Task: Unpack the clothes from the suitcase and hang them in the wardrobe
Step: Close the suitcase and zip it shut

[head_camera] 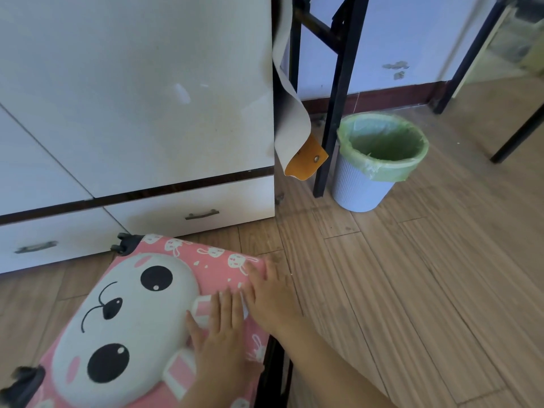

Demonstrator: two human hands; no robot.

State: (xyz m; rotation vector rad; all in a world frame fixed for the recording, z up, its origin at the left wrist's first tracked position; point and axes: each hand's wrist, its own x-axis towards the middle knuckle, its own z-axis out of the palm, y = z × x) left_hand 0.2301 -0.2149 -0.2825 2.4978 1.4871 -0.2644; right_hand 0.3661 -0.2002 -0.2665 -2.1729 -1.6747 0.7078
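**On the suitcase lid: both hands flat, nothing grasped**

At six o'clock of the view, the left hand [219,340] lies palm down on the suitcase [126,319]. Its fingers are straight and together, pointing to twelve o'clock, and it grips nothing. Just beside it, at its two o'clock, the right hand [272,295] rests on the same pink surface close to the case's right edge. Its fingers are extended towards eleven o'clock, likewise released, and its forearm runs off to five o'clock. Whether the two hands touch cannot be told.

Suitcase: pink, printed with small white rabbits, with a large raised white rabbit face at its centre. It lies flat on the wooden floor [412,290], printed face up, filling seven o'clock of the view. Black wheels [125,244] show at its far corner, at eleven o'clock from the hands. Whether its zip is done up cannot be told.

Wardrobe [132,98]: white, panels closed across its front, filling ten to twelve o'clock. Two drawers with dark bar handles [201,214] run along its base, just beyond the suitcase.

At one o'clock, a beige sheet [291,113] with an orange underside hangs beside the wardrobe's corner, against a black metal frame [334,113]. Near the frame's foot, at two o'clock, stands a pale blue ribbed bin [362,187] lined with a green bag [382,142].
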